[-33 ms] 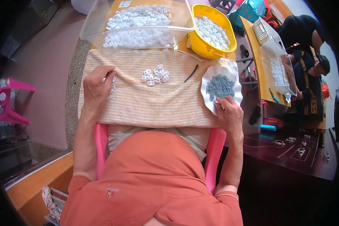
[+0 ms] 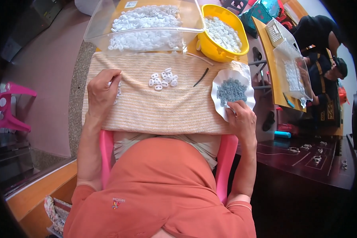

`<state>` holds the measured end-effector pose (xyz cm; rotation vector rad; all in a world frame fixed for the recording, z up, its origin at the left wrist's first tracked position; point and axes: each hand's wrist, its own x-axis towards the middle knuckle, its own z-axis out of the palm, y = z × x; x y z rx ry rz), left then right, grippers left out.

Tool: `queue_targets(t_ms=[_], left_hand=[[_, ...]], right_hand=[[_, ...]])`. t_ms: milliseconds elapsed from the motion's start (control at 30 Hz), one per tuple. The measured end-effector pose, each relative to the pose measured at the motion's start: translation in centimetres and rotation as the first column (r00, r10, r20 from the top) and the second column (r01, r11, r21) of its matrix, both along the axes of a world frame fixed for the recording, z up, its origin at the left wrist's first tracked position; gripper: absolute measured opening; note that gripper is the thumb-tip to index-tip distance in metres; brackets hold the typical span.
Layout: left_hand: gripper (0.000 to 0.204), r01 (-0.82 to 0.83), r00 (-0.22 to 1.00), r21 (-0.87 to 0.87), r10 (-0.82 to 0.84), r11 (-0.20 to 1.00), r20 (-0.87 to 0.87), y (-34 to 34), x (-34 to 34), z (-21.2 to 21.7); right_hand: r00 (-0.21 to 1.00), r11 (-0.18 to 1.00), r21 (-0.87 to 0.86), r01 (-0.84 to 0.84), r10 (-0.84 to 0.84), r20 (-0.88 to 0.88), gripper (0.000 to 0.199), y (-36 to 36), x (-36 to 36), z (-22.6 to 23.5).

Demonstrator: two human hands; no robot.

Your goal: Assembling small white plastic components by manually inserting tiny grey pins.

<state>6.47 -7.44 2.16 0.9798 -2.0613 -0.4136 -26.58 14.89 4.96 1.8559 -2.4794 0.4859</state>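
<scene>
My left hand (image 2: 103,91) is closed above the left part of the striped cloth (image 2: 158,115), thumb and forefinger pressed together. Whatever it may hold is hidden. Beside and partly under it lie a few small white oval pieces (image 2: 119,92). My right hand (image 2: 242,118) is at the near rim of a white wavy-edged dish (image 2: 219,108), its fingertips closed at the edge of a heap of small grey-blue translucent pieces (image 2: 231,90). Anything pinched there is too small to make out. Between my hands sits a loose group of white oval two-holed pieces (image 2: 164,79).
A clear plastic bin (image 2: 95,33) of white pieces and a yellow basin (image 2: 216,51) of similar pieces stand at the back. A dark thin strip (image 2: 201,77) lies left of the dish. To the right, a person (image 2: 319,35) sits at another table (image 2: 267,67). A pink stool (image 2: 8,107) stands left.
</scene>
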Motion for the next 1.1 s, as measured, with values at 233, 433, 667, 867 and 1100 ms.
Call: queue_targets(t_ms=[233,433,667,867,1100], left_hand=[[0.011,0.052,0.995,0.027,-0.05,0.998,-0.088,0.5,-0.5,0.0],[0.012,0.137,0.969,0.249,-0.078,0.959,-0.234,1.4,-1.0,-0.2],[0.014,0.418,0.851,0.54,-0.108,0.731,-0.513,2.0,-1.5,-0.4],[0.014,0.559,0.767,0.564,-0.12,0.608,-0.63,2.4,-1.7,-0.1],[0.012,0.722,0.659,0.61,-0.055,0.326,-0.75,2.9,-1.7,0.5]], right_hand=[[0.994,0.992,0.061,-0.108,0.109,-0.022,0.019,-1.6,-1.1,0.9],[0.99,0.974,0.185,-0.128,0.114,0.086,0.021,-2.8,-1.5,1.1],[0.988,0.979,0.139,-0.146,0.139,0.06,0.018,-2.8,-1.7,0.7],[0.985,0.993,0.026,-0.118,0.114,0.128,0.019,-2.1,-1.5,1.2],[0.959,0.989,-0.1,-0.107,0.129,0.253,0.013,-1.0,-1.5,1.2]])
